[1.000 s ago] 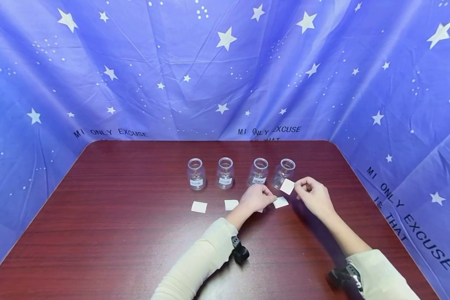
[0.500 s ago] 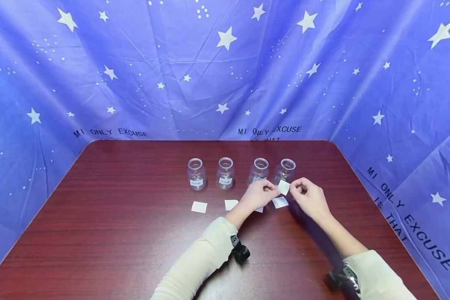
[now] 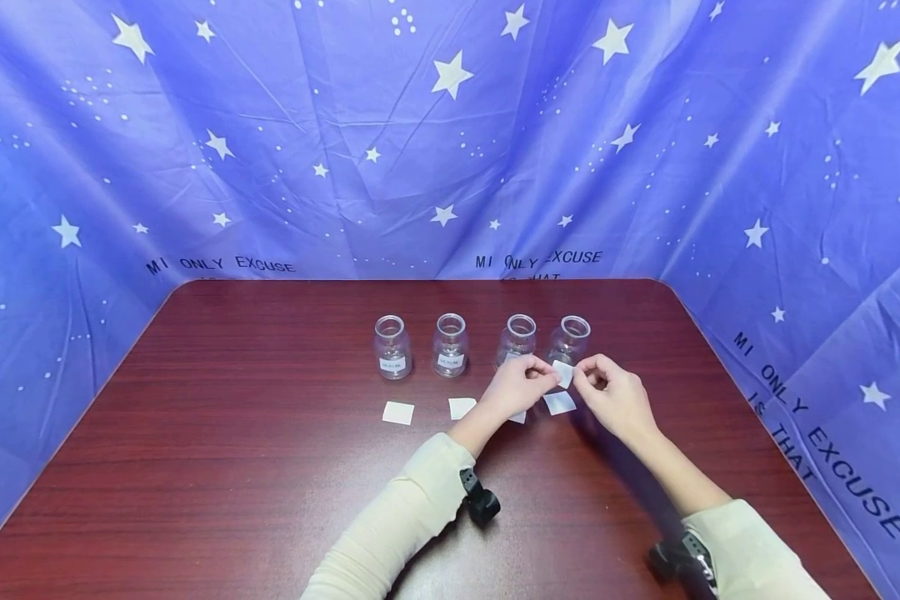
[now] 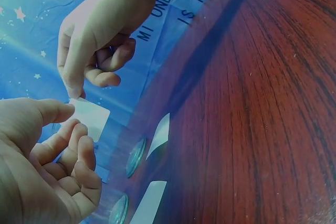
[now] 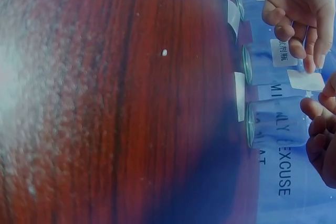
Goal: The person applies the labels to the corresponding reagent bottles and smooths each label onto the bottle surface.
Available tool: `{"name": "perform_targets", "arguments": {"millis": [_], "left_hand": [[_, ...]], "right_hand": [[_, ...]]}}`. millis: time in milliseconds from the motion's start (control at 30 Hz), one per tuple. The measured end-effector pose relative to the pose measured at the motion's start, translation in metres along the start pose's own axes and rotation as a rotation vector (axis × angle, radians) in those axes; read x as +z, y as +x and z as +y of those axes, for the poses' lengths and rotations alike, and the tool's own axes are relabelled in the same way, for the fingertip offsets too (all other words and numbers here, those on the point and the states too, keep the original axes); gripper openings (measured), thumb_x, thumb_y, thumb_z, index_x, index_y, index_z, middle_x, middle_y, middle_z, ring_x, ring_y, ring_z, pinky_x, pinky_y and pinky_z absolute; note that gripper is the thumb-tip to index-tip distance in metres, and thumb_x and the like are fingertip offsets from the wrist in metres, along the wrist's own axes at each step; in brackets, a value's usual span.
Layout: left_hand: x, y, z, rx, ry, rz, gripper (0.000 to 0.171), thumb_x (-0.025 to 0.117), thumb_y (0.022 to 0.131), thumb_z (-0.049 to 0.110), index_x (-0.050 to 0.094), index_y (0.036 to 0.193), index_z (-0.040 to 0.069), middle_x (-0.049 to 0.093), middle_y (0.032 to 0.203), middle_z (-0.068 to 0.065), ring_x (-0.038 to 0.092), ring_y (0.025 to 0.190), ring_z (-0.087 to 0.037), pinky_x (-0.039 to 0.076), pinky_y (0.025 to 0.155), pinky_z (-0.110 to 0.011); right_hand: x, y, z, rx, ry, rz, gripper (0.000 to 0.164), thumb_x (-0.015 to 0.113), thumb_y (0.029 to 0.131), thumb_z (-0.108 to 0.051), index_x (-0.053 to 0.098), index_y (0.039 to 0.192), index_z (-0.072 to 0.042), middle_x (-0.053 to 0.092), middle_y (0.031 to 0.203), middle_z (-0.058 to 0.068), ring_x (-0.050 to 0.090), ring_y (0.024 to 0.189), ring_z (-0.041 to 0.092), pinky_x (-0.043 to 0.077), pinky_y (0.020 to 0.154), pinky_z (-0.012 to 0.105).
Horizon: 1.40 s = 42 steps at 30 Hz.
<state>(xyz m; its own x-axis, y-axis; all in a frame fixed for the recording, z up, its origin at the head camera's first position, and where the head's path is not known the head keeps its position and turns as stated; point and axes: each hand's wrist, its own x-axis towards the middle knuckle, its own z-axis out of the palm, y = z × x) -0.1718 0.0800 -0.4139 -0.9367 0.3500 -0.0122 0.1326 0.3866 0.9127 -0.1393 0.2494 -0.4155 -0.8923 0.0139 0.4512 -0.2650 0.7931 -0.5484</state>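
Observation:
A small white label [image 3: 563,374] is held up in front of the rightmost glass jar [image 3: 573,340], which shows no label of its own. My left hand [image 3: 516,390] pinches its left side between thumb and forefinger. At the opposite edge, my right hand [image 3: 617,398] pinches it with the fingertips. The left wrist view shows the label [image 4: 93,120] spanning the short gap between both hands' fingertips. In the right wrist view, the jar [image 5: 278,123] stands behind it. A white paper piece [image 3: 560,403] lies on the table just below the hands.
Three more jars, the leftmost [image 3: 392,346], one beside it [image 3: 450,342] and one partly behind my left hand [image 3: 520,333], carry printed labels. White paper pieces [image 3: 398,413] lie in a row before them on the brown table [image 3: 270,467]. A blue star-patterned curtain [image 3: 307,125] surrounds it.
My right hand has brought the label slightly left. My left hand has risen from the paper piece on the table to the label's left edge and now pinches it. The jars have stayed put.

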Motion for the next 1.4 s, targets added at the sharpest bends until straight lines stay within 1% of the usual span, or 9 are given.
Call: {"name": "perform_targets", "arguments": {"millis": [233, 400, 633, 700, 867, 967, 1100, 1200, 1400], "left_hand": [[-0.0005, -0.0004, 0.0008, 0.000, -0.057, -0.006, 0.021, 0.064, 0.087, 0.023, 0.068, 0.098, 0.006, 0.069, 0.082, -0.004, 0.055, 0.060, -0.003, 0.045, 0.057, -0.015], [-0.0002, -0.0012, 0.0008, -0.003, -0.089, -0.005, 0.023, 0.065, 0.086, 0.025, 0.067, 0.097, 0.004, 0.070, 0.085, -0.012, 0.054, 0.056, -0.004, 0.045, 0.054, -0.017], [-0.0009, -0.0001, -0.0004, 0.007, -0.103, 0.004, 0.023, 0.065, 0.086, 0.025, 0.068, 0.096, 0.005, 0.071, 0.084, -0.008, 0.056, 0.057, -0.004, 0.047, 0.056, -0.017], [-0.0012, 0.0000, -0.0004, 0.004, -0.114, 0.002, 0.023, 0.065, 0.086, 0.025, 0.068, 0.096, 0.004, 0.071, 0.085, -0.011, 0.056, 0.057, -0.005, 0.047, 0.056, -0.017], [-0.0026, -0.0008, 0.0003, 0.000, -0.110, 0.002, 0.025, 0.062, 0.087, 0.027, 0.068, 0.098, 0.005, 0.070, 0.089, -0.017, 0.055, 0.055, -0.004, 0.045, 0.057, -0.016], [-0.0029, -0.0012, 0.0002, -0.002, -0.104, 0.009, 0.027, 0.061, 0.088, 0.031, 0.068, 0.097, 0.006, 0.070, 0.087, -0.017, 0.056, 0.055, -0.005, 0.045, 0.056, -0.017], [-0.0028, -0.0011, -0.0012, -0.007, -0.109, 0.010, 0.029, 0.061, 0.088, 0.032, 0.068, 0.095, 0.006, 0.070, 0.085, -0.017, 0.060, 0.057, -0.010, 0.045, 0.056, -0.018], [-0.0029, -0.0008, -0.0025, -0.008, -0.104, 0.010, 0.028, 0.060, 0.089, 0.032, 0.069, 0.096, 0.006, 0.070, 0.085, -0.017, 0.060, 0.057, -0.010, 0.045, 0.055, -0.018], [-0.0034, -0.0006, -0.0035, -0.006, -0.099, 0.007, 0.025, 0.058, 0.089, 0.028, 0.069, 0.097, 0.007, 0.070, 0.086, -0.016, 0.058, 0.056, -0.005, 0.045, 0.058, -0.017]], "right_hand": [[-0.0012, -0.0009, -0.0049, -0.036, -0.015, -0.008, 0.004, 0.062, 0.084, -0.018, 0.063, 0.083, -0.015, 0.057, 0.061, -0.008, 0.045, 0.053, -0.001, 0.036, 0.050, 0.022], [-0.0016, -0.0027, -0.0051, -0.079, -0.011, -0.039, 0.003, 0.063, 0.083, -0.017, 0.064, 0.085, -0.014, 0.057, 0.062, -0.009, 0.046, 0.054, -0.002, 0.037, 0.051, 0.021], [0.0010, -0.0024, -0.0042, -0.128, -0.019, -0.043, 0.005, 0.065, 0.081, -0.014, 0.063, 0.084, -0.017, 0.055, 0.061, -0.011, 0.045, 0.054, -0.002, 0.037, 0.051, 0.021], [0.0018, -0.0023, -0.0040, -0.140, -0.019, -0.041, 0.006, 0.065, 0.081, -0.013, 0.063, 0.084, -0.018, 0.054, 0.060, -0.011, 0.044, 0.054, -0.002, 0.037, 0.051, 0.020], [0.0036, -0.0024, -0.0037, -0.176, -0.018, -0.038, 0.005, 0.065, 0.082, -0.013, 0.062, 0.084, -0.018, 0.053, 0.060, -0.011, 0.044, 0.055, -0.002, 0.036, 0.051, 0.020], [0.0047, -0.0023, -0.0036, -0.194, -0.023, -0.034, 0.006, 0.065, 0.082, -0.013, 0.063, 0.084, -0.018, 0.053, 0.060, -0.012, 0.044, 0.055, -0.002, 0.037, 0.051, 0.019], [0.0063, -0.0023, -0.0032, -0.226, -0.034, -0.022, 0.007, 0.065, 0.080, -0.011, 0.063, 0.083, -0.017, 0.054, 0.059, -0.013, 0.044, 0.055, -0.003, 0.037, 0.051, 0.018], [0.0074, -0.0019, -0.0031, -0.250, -0.044, -0.010, 0.008, 0.066, 0.079, -0.010, 0.064, 0.083, -0.016, 0.054, 0.059, -0.014, 0.044, 0.055, -0.003, 0.037, 0.051, 0.018], [0.0075, -0.0022, -0.0050, -0.266, -0.060, -0.012, 0.008, 0.068, 0.079, -0.010, 0.064, 0.083, -0.016, 0.054, 0.058, -0.014, 0.045, 0.055, -0.002, 0.038, 0.050, 0.020]]}}
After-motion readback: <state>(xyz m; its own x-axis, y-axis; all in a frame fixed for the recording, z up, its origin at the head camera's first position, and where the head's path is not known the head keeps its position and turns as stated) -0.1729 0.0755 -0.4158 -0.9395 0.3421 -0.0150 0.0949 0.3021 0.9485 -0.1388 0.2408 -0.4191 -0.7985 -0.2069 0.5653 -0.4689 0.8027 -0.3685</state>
